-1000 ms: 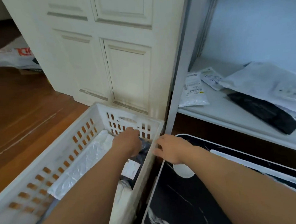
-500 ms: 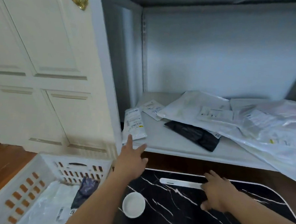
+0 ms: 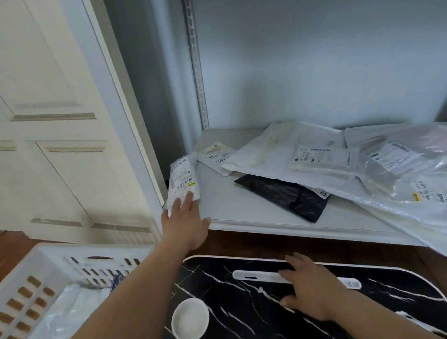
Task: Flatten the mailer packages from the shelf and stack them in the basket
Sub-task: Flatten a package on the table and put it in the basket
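The left hand (image 3: 186,224) lays straight, spread fingers on the small white mailer (image 3: 183,182); its barcode label beyond the fingertips is illegible. The right hand (image 3: 312,288) rests flat, fingers extended, on the black marbled table (image 3: 235,312).

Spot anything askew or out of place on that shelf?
Yes. The small white mailer hangs over the shelf's front left corner, with the left hand's straight fingers on it. At the right, the clear plastic bag droops past the front edge.
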Demonstrator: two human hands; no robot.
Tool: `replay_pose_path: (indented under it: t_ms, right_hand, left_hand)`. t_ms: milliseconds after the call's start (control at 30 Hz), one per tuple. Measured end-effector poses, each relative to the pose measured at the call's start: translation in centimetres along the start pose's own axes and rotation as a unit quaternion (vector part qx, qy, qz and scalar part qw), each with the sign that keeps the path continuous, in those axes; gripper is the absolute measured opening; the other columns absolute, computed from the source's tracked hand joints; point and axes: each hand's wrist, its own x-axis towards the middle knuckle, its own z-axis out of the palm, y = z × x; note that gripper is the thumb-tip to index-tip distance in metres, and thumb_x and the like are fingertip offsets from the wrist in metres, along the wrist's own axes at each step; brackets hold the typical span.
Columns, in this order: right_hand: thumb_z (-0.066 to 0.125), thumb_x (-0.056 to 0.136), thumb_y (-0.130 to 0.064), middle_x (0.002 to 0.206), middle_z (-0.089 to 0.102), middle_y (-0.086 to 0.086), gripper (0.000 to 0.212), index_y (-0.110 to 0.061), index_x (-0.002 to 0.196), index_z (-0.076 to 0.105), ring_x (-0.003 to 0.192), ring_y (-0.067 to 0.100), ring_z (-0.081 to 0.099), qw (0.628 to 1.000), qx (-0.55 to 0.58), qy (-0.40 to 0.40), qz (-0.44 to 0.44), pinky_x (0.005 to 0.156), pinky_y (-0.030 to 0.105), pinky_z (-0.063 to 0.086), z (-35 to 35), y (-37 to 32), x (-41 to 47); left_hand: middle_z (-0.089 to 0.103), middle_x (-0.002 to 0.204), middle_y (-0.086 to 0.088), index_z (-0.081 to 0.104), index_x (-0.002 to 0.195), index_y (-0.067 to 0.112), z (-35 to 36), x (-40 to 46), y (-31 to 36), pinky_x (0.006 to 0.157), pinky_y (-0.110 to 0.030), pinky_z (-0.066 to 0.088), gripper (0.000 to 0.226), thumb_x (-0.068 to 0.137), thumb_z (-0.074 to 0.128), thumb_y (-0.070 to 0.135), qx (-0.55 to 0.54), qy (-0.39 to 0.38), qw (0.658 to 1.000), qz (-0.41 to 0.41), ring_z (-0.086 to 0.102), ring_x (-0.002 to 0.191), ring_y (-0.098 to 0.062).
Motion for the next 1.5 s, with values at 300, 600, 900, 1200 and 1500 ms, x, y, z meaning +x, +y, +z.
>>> replay_pose_path:
  t_ms: [300,600,900,1200,1500]
  right_hand:
    - [0.05,0.087,-0.061,0.139,0.051,-0.001,0.066,-0.019,0.139,0.048,0.124,0.015,0.05,0.871,0.475,0.112,0.051,0.104,0.028,0.039,-1.7,-0.2,-3.0]
    - [0.067,0.076,-0.06,0.105,0.064,0.016,0.052,-0.019,0.107,0.057,0.097,0.031,0.064,0.456,0.868,0.128,0.149,0.075,0.044,0.057,-1.8,3.0,-10.4]
    - [0.074,0.08,-0.001,0.093,0.069,0.013,0.021,-0.006,0.095,0.059,0.08,0.021,0.065,0.551,0.772,0.141,0.285,0.057,0.028,0.055,5.2,5.6,-15.8]
    - [0.048,0.093,-0.036,0.152,0.025,0.012,0.065,-0.017,0.15,0.024,0.139,0.027,0.025,0.892,0.286,0.186,0.298,0.112,0.039,0.028,11.9,2.9,-13.4]
    - [0.015,0.102,-0.054,0.154,0.032,0.01,0.067,-0.009,0.147,0.034,0.145,0.02,0.021,0.974,0.059,0.201,0.088,0.109,0.043,0.02,17.8,2.0,-10.8]
  left_hand:
    - [0.019,0.155,0.019,0.031,0.148,0.028,-4.3,-9.0,2.0,0.109,-0.017,0.022,0.05,0.1,0.042,0.037,-0.256,0.2,0.939,0.116,0.026,0.137,0.0]
    - [0.063,0.126,0.01,0.075,0.103,0.023,0.1,-21.2,5.0,0.098,-0.029,0.049,0.031,0.085,0.051,0.022,-0.042,0.139,0.802,0.579,0.058,0.12,-0.011]
    - [0.07,0.11,0.016,0.078,0.08,0.031,4.2,-22.1,3.9,0.082,-0.028,0.056,0.039,0.043,0.089,0.036,0.131,-0.016,0.849,0.512,0.067,0.104,-0.009]
    - [0.011,0.161,0.004,0.02,0.152,0.02,9.0,-22.7,5.6,0.119,-0.029,0.014,0.056,0.101,0.031,0.041,0.002,-0.054,0.982,0.18,0.011,0.147,-0.013]
    - [0.017,0.158,-0.011,0.023,0.15,0.025,14.0,-23.9,12.3,0.116,-0.044,0.006,0.072,0.093,-0.005,0.058,-0.037,-0.068,0.99,0.117,0.015,0.145,-0.033]
